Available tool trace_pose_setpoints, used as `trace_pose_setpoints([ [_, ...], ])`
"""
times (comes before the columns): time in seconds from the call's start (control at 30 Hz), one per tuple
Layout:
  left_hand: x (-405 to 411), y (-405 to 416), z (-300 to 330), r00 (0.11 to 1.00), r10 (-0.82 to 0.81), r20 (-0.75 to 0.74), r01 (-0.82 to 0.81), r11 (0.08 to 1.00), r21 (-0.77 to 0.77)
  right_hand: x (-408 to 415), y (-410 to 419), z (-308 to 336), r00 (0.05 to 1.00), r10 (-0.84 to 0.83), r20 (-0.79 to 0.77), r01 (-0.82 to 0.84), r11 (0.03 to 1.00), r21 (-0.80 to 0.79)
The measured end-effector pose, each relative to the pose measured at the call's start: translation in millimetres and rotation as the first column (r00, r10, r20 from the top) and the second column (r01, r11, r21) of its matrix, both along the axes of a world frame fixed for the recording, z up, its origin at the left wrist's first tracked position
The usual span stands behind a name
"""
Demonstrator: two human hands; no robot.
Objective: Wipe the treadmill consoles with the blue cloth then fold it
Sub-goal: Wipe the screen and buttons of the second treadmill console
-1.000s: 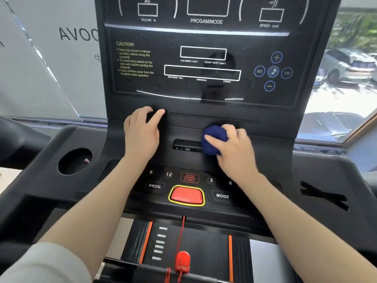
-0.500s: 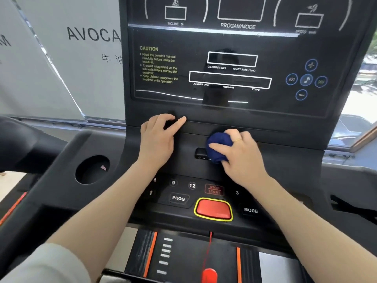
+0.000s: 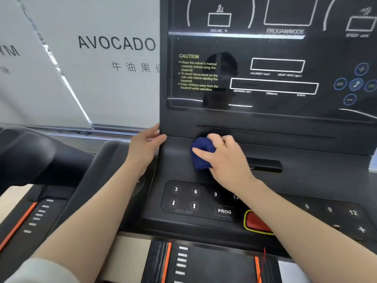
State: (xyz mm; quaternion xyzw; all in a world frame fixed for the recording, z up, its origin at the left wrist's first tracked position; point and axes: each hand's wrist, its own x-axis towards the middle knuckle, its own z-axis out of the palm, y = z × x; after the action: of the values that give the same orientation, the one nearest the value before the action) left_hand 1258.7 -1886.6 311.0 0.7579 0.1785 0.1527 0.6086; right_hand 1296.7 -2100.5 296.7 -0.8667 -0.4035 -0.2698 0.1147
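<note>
Treadmill console (image 3: 179,156), made of dark grey plastic with a glossy black display panel (image 3: 265,58) above, fills most of the view. On the panel there is a yellow CAUTION text (image 3: 197,72) at the left and white outlined boxes to its right. Below, on the sloped lower part, a black keypad (image 3: 189,199) shows the numbers 3, 6, 9, two arrows and the word PROG. Just right of it lies a red button with yellow border (image 3: 257,222), partly hidden by the right forearm.

The left hand (image 3: 142,148) grips the left edge of the console where the panel meets the lower part. Its thumb lies on the front face, and the other fingers go around the edge, close together.

The right hand (image 3: 226,158) presses a bunched dark blue cloth (image 3: 201,154) against the recessed middle of the console, just under the panel and above the keypad. The thumb lies across the cloth and the fingers are curled over it, pressed together.
</note>
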Motion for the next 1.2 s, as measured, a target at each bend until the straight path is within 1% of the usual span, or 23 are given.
trace_pose_setpoints([
  [0.1,1.2,6.5,2.3,0.999,-0.027,-0.038,0.026,1.000,-0.014,-0.8,45.2,-0.9,1.000,0.009,0.020,-0.009,1.000,0.008],
  [0.17,1.5,10.7,3.6,0.996,-0.053,-0.075,0.053,0.999,-0.004,-2.6,55.8,0.4,1.000,0.009,0.016,-0.009,1.000,0.009],
  [0.23,0.8,13.1,4.1,0.992,-0.098,-0.082,0.099,0.995,0.012,-4.1,45.2,2.0,1.000,0.010,-0.016,-0.010,1.000,-0.021],
  [0.3,1.7,14.9,4.4,0.990,-0.124,-0.074,0.125,0.992,0.013,-5.9,23.6,4.0,0.996,-0.058,-0.068,0.057,0.998,-0.017],
  [0.37,3.2,17.1,3.8,0.986,-0.141,-0.084,0.144,0.989,0.029,-12.8,5.2,7.4,0.984,-0.149,-0.097,0.153,0.988,0.029],
  [0.43,5.5,19.9,3.2,0.984,-0.154,-0.093,0.157,0.987,0.030,-21.0,5.3,13.3,0.983,-0.176,-0.057,0.181,0.979,0.090],
  [0.5,6.3,20.2,4.2,0.984,-0.151,-0.094,0.154,0.988,0.021,-22.8,22.8,22.5,0.984,-0.175,0.022,0.169,0.973,0.159],
  [0.57,5.9,17.4,4.7,0.990,-0.120,-0.080,0.122,0.992,0.025,-15.4,43.2,28.1,0.973,-0.226,0.051,0.212,0.957,0.199],
  [0.67,3.3,10.4,0.9,0.995,-0.084,-0.053,0.086,0.996,0.031,-2.6,50.5,20.5,0.948,-0.312,0.053,0.300,0.939,0.167],
  [0.8,-0.1,2.9,-4.6,0.998,-0.057,-0.003,0.057,0.998,0.012,-5.6,31.8,13.6,0.952,-0.303,0.039,0.294,0.944,0.152],
  [0.9,-1.2,1.5,-2.9,0.998,-0.067,0.006,0.067,0.998,-0.003,-10.0,7.8,12.1,0.922,-0.385,-0.040,0.386,0.905,0.181],
  [1.03,-0.9,2.4,-0.6,0.997,-0.081,0.005,0.081,0.997,-0.010,-10.0,-51.9,8.9,0.833,-0.545,-0.098,0.551,0.798,0.244],
  [1.13,-2.0,0.8,1.9,0.998,-0.068,0.004,0.069,0.997,-0.028,-9.0,-69.2,9.0,0.803,-0.566,-0.187,0.594,0.738,0.319],
  [1.2,-2.0,1.4,1.5,0.998,-0.058,0.002,0.058,0.998,-0.026,-7.1,-61.3,8.9,0.806,-0.564,-0.181,0.589,0.733,0.341],
])
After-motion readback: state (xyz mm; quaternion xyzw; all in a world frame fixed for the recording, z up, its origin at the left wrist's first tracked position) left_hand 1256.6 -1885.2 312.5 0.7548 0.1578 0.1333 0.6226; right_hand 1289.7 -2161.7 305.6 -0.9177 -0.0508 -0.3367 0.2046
